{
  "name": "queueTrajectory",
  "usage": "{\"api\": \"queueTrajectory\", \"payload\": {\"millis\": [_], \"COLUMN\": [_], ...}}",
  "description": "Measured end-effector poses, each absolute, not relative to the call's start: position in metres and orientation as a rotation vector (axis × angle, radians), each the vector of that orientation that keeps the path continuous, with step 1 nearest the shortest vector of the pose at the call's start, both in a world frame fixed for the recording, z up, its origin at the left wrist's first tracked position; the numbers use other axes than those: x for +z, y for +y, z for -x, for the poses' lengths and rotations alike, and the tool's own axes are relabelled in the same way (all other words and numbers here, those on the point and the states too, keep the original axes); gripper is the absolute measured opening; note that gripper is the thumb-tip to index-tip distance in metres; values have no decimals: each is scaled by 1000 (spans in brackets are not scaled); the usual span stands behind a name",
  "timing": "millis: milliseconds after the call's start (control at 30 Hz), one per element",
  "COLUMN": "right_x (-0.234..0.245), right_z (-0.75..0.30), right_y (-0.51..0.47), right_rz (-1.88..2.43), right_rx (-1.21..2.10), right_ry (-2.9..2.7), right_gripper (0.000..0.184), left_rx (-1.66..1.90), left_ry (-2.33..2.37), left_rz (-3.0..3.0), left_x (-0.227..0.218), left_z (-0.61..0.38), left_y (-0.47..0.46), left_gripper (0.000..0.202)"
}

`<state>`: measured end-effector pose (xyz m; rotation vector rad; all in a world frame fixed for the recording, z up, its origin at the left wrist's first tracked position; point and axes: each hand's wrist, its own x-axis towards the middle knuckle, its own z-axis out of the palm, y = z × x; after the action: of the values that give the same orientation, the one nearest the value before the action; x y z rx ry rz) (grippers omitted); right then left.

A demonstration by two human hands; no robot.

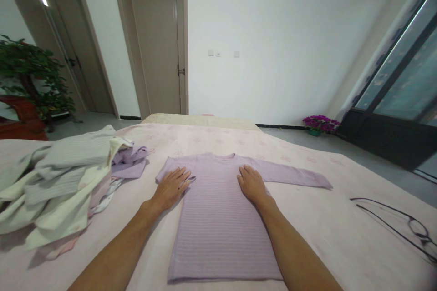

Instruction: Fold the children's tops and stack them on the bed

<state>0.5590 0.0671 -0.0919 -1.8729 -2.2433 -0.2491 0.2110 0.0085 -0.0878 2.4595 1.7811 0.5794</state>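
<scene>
A lilac ribbed long-sleeved sweater (pixel 215 218) lies flat on the pink bed cover (pixel 324 236), neck away from me. My left hand (pixel 171 187) rests flat on its left shoulder, where the sleeve is folded in, fingers stretched out. My right hand (pixel 251 183) lies flat on the right shoulder, fingers together and extended. The right sleeve (pixel 297 176) stretches out to the right across the cover. Neither hand holds anything.
A heap of pale green, grey and lilac clothes (pixel 58 182) lies on the bed at my left. A pair of glasses (pixel 414 229) lies at the right edge. Beyond the bed are doors (pixel 160 54), a potted plant (pixel 30 77), purple flowers (pixel 320 123) and a dark window frame (pixel 392 100).
</scene>
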Motion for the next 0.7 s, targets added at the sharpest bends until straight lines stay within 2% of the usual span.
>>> {"api": "queueTrajectory", "payload": {"millis": [400, 700], "right_x": [-91, -90], "right_z": [-558, -559], "right_y": [65, 66], "right_rz": [1870, 1861], "right_rx": [-238, -251], "right_ry": [-2235, -2249], "right_gripper": [48, 48], "left_rx": [566, 677], "left_ry": [1798, 1775], "left_rz": [-2419, -2457], "left_x": [-80, -95], "left_z": [-212, -206], "left_y": [6, 15], "left_gripper": [45, 41]}}
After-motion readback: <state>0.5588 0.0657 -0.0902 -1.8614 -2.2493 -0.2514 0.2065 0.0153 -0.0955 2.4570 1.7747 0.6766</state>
